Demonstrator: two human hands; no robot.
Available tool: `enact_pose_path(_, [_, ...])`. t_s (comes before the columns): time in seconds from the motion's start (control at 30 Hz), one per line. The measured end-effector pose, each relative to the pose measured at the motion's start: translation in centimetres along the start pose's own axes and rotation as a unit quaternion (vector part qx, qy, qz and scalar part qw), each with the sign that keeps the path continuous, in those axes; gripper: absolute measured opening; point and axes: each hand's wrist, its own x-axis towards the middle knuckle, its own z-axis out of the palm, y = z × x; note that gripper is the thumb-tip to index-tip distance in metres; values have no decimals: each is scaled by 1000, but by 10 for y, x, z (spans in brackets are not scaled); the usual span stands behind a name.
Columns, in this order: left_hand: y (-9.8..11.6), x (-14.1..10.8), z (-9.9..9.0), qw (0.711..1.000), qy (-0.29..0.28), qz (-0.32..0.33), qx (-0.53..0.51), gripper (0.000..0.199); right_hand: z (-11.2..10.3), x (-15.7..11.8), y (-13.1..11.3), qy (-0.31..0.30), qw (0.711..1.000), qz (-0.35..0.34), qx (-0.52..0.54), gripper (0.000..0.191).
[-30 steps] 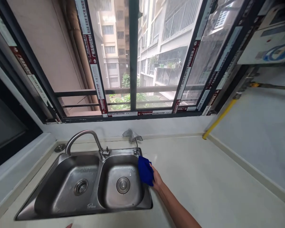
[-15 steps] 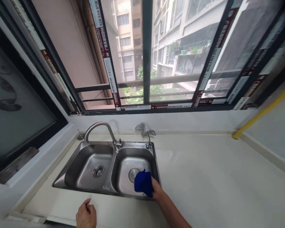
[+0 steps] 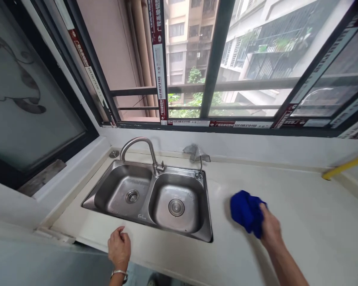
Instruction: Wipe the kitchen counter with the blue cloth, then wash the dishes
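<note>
My right hand [image 3: 270, 225] grips a bunched blue cloth [image 3: 246, 212] by one edge, over the white countertop [image 3: 301, 214] right of the sink. Whether the cloth touches the counter I cannot tell. My left hand [image 3: 119, 245], a bracelet on its wrist, is at the counter's front edge with its fingers curled and nothing seen in them. It is nearest to the stainless double-bowl sink [image 3: 144, 216], whose two bowls show their drains.
A curved faucet [image 3: 140, 140] rises behind the sink, its spout over the left bowl. Grey plastic [image 3: 195, 153] covers a thin spout at the sink's back right corner. A yellow pipe [image 3: 346, 167] meets the counter at far right. Windows [image 3: 186, 59] stand behind.
My right hand has carried the blue cloth from above the right bowl to over the counter at right. My left hand stays curled by the front edge. The view has shifted.
</note>
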Motion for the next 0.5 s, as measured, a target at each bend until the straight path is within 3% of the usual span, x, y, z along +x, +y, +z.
enact_pose_path(0.07, [-2,-1,2,1000,3,4,-5,33,-42,5,15,59,978,-73,-188,63])
enact_pose_path(0.13, [-4,-1,4,1000,3,13,-12,34,-73,-1,38,68,937,-134,-315,57])
enact_pose_path(0.23, [-10,0,4,999,-8,28,-30,34,-87,-25,74,33,886,-254,-386,41])
enact_pose_path(0.3, [-18,6,0,997,-50,34,-54,34,-72,-49,90,27,864,-304,-400,38])
enact_pose_path(0.4, [-37,27,-9,988,-123,28,-86,34,-26,-95,107,85,854,-303,-413,50])
enact_pose_path(0.43, [-43,37,-11,987,-129,32,-90,34,-7,-112,112,76,858,-303,-408,54])
enact_pose_path(0.5, [-53,56,-14,988,-116,38,-90,33,34,-147,119,-19,875,-327,-356,52])
